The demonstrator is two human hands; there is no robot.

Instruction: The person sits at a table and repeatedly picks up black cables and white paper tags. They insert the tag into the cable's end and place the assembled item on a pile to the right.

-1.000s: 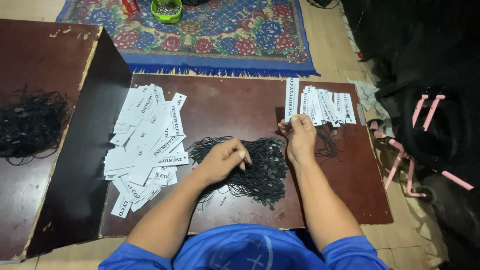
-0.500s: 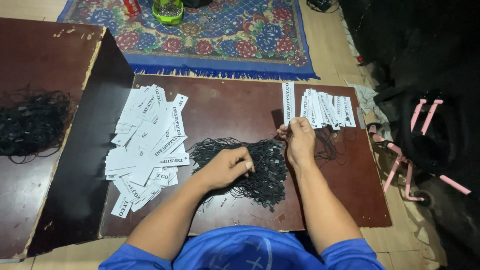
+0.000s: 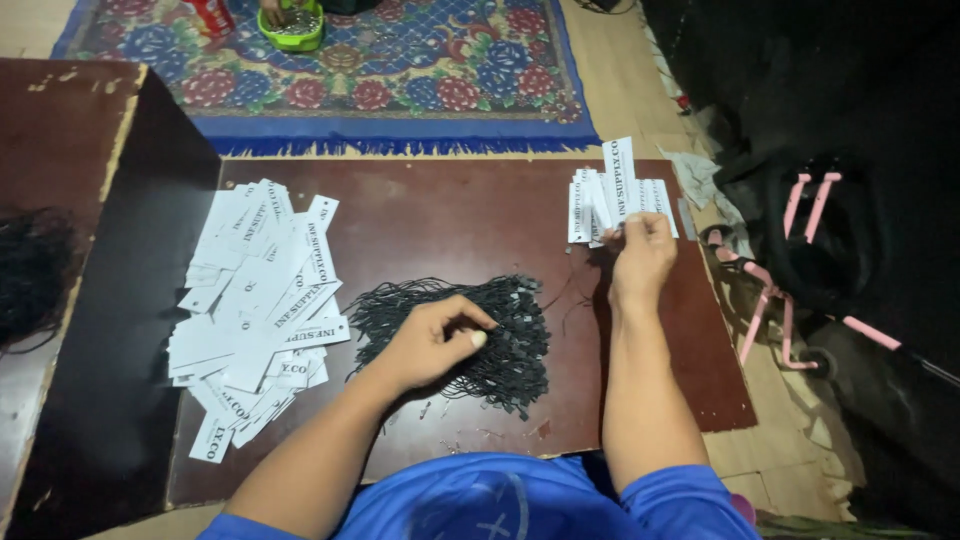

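Head view, looking straight down on a dark brown desk [image 3: 450, 215]. The left hand [image 3: 432, 343] is on the pile of black string loops [image 3: 500, 335] at the middle of the desk, fingers curled in and pinching at the strands near the top of the heap. Over on the far right, the right hand [image 3: 640, 255] is up at the fanned row of white paper tags [image 3: 615, 200], thumb and fingertips closed on one tag that stands a little higher than its neighbours. The two hands are well apart, the string pile between them.

On the left side of the desk lies a big loose heap of white printed tags [image 3: 255, 300], overlapping every which way, just beside the strings. Another dark tangle of strings [image 3: 35, 275] sits on a second brown surface [image 3: 60, 130] at far left. Beyond the desk there's a flowered blue rug [image 3: 400, 70] with a green bowl [image 3: 293, 28] on it, and a pink-framed cart [image 3: 790, 270] off to the right.
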